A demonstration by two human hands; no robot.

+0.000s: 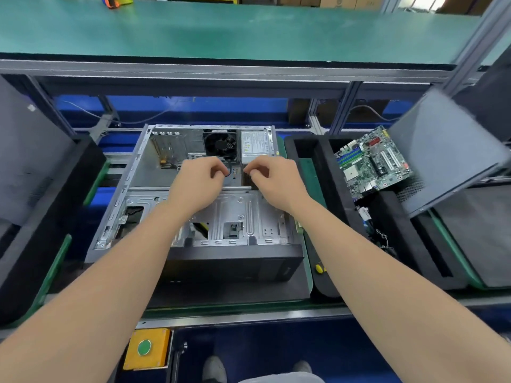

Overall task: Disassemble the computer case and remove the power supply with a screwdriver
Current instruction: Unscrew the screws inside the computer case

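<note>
An open computer case (143,167) lies on its side on a green mat, with its bare metal floor showing. The silver power supply (255,143) sits in the case's far right corner, beside a black fan (220,143). My left hand (197,183) hovers over the case middle with fingers curled; whether it holds anything is hidden. My right hand (272,178) pinches the dark near end of the power supply with fingertips. A yellow-handled screwdriver (319,268) lies to the right of the case, mostly hidden.
A green motherboard (372,161) leans in a black foam tray (326,172) on the right, next to a grey side panel (442,150). Black foam trays stand at the left. A green shelf (221,31) spans above. A yellow button box (146,348) sits at the front.
</note>
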